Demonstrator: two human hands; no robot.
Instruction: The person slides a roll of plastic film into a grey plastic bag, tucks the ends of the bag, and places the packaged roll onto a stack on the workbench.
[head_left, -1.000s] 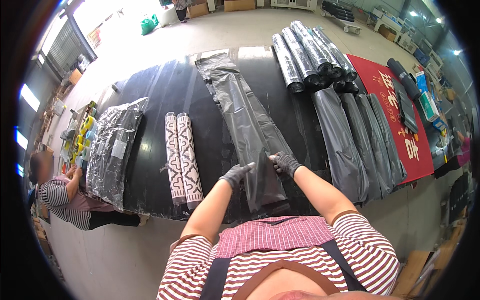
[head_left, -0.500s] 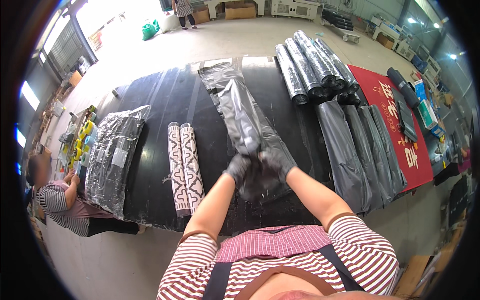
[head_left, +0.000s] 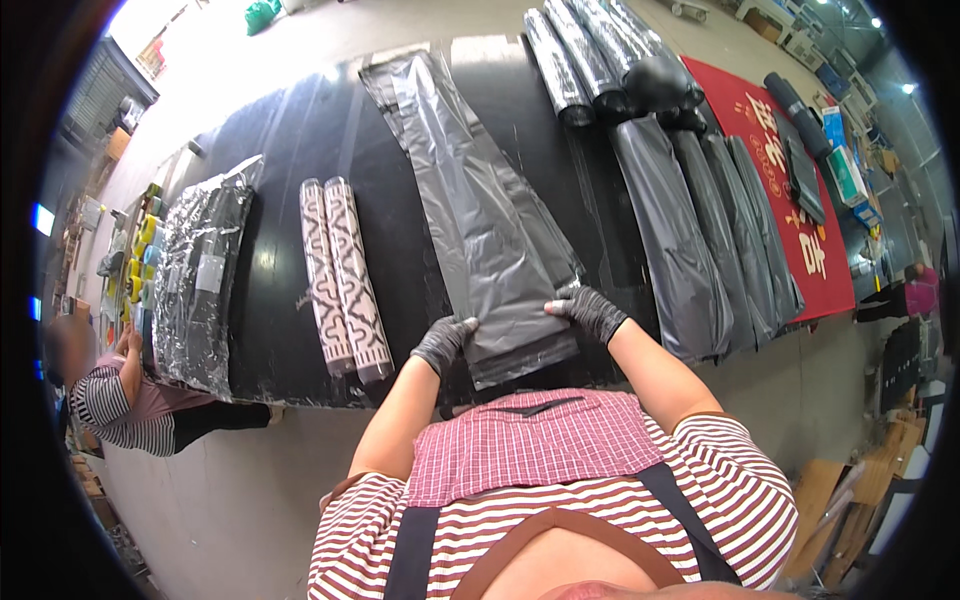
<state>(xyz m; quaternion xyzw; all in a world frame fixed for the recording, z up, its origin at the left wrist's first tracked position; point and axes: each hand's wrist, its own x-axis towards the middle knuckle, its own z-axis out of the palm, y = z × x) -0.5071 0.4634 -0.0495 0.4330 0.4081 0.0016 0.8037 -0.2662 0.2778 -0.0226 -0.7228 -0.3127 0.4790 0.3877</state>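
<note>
Two hands: both gloved, both were at the near end of one grey bag, one at each side edge.
Table (head_left: pixel 300 140): black, long; it spread away from both hands and to either side, and the bag lay on it.
Bag (head_left: pixel 480 230): a long, flat, grey plastic sheet; its near end was between the hands, and its long axis ran straight away from the person, leaning slightly toward the left-hand side at the far end.
Bag's lie from the hands: nearly all of its length was beyond the fingertips; only a short strip lay nearer the body than the hands.
Dark bag stack (head_left: pixel 690 220): just off the outer side of the right hand, laid roughly parallel to the bag.
Wrapped pile (head_left: pixel 195 280): well off to the left of the left hand, glossy and dark.
Patterned rolls (head_left: pixel 345 275): two, side by side, just off the outer side of the left hand, also parallel to the bag.
Left hand (head_left: pixel 442 340): fingers curled down onto the bag's left edge near the corner; whether it pinched the sheet or only pressed it I could not tell.
Right hand (head_left: pixel 590 310): fingers bent over the bag's right edge, a little farther up than the left; pinch or press, again unclear.
Nearer hand: neither by much; both touched the bag.
</note>
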